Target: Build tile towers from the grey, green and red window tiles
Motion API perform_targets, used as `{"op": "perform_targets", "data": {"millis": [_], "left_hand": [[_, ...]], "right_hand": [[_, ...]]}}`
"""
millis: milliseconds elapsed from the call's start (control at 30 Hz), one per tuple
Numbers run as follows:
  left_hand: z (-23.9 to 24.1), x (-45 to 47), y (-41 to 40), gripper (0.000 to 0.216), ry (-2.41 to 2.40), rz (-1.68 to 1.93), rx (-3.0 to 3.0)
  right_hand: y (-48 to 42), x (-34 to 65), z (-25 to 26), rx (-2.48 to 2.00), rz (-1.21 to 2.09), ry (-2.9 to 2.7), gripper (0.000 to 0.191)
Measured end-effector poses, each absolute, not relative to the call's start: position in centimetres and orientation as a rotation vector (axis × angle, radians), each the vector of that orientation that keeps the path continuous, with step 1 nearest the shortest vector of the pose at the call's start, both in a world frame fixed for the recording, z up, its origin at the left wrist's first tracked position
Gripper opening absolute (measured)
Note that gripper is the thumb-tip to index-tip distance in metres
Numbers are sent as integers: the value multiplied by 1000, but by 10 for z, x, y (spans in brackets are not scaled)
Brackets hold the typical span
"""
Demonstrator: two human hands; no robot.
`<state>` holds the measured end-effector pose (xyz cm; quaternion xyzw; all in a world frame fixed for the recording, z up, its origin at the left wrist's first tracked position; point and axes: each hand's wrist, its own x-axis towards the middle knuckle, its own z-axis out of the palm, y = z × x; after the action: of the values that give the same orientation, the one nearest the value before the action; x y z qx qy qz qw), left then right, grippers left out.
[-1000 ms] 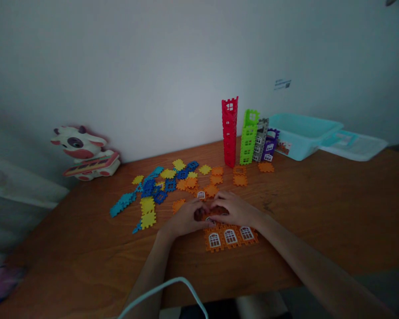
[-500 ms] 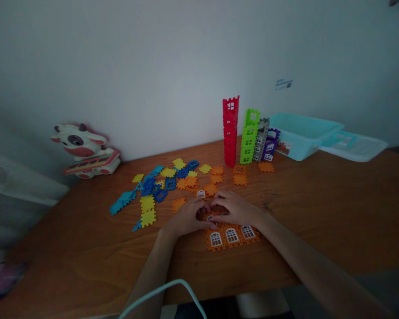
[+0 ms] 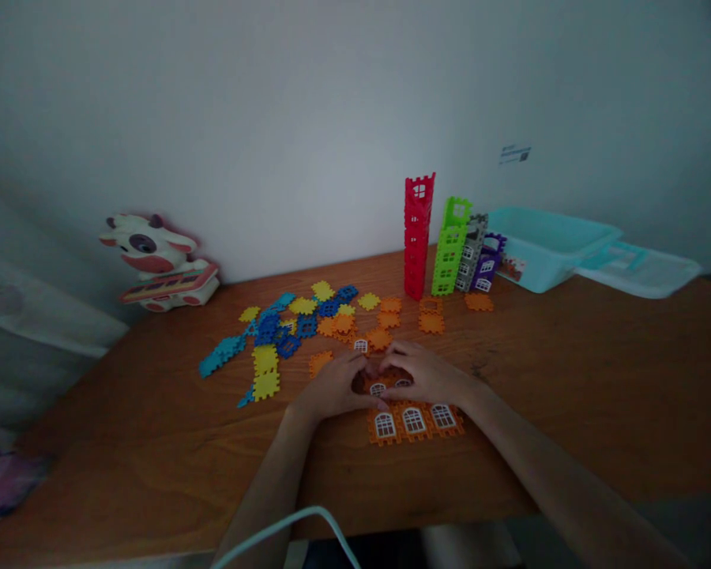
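Observation:
Flat on the table before me lies a panel of joined orange window tiles (image 3: pixel 415 421), with white arched window frames in its near row. My left hand (image 3: pixel 339 385) is curled over the panel's far left corner, thumb and fingers on an orange tile. From the right, my right hand (image 3: pixel 422 375) grips the far row, its thumb and fingertips close to those of my left hand. Both hands partly cover the far tiles, so how these join is hidden. Just beyond the fingers is another orange tile with a white window (image 3: pixel 361 346).
Loose orange (image 3: pixel 432 322), yellow (image 3: pixel 266 386) and blue tiles (image 3: pixel 288 345) lie behind and to the left. Red (image 3: pixel 417 245), green (image 3: pixel 449 257), grey and purple (image 3: pixel 487 265) towers stand at the back. A turquoise bin (image 3: pixel 545 273) sits right, a cow toy (image 3: pixel 154 257) left.
The view has shifted slightly, so the background sits a little further right. Both hands stay on the far row of orange tiles, with slightly more of its white window frames showing.

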<state>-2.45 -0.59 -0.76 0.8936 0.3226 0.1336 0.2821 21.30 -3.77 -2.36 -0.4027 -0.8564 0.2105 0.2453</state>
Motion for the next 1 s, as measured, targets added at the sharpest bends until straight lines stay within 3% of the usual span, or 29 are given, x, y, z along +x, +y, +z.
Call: {"op": "perform_targets", "data": {"millis": [167,300,467,667,833,1000], "left_hand": [[-7,-26,-5,53,816,404,2440],[-12,-29,-1,50,777,422,2479],[-16,-25,-1,30,898,535,2513],[-14,1,-20,38,950,554,2613],[-21,18,-29,19,1054,439,2734],[-28,15,-25,13,968,485,2786]], "right_hand": [[-36,212,-24,-1209,496,-2371,51],[-36,211,-25,-1193,579,-2286,36],[-35,217,-26,-1191,610,-2147,18],[-30,227,-27,-1344,376,-2226,15],[-34,214,-26,-1530,223,-2382,15],[-37,204,-30,-1512,225,-2324,12]]}}
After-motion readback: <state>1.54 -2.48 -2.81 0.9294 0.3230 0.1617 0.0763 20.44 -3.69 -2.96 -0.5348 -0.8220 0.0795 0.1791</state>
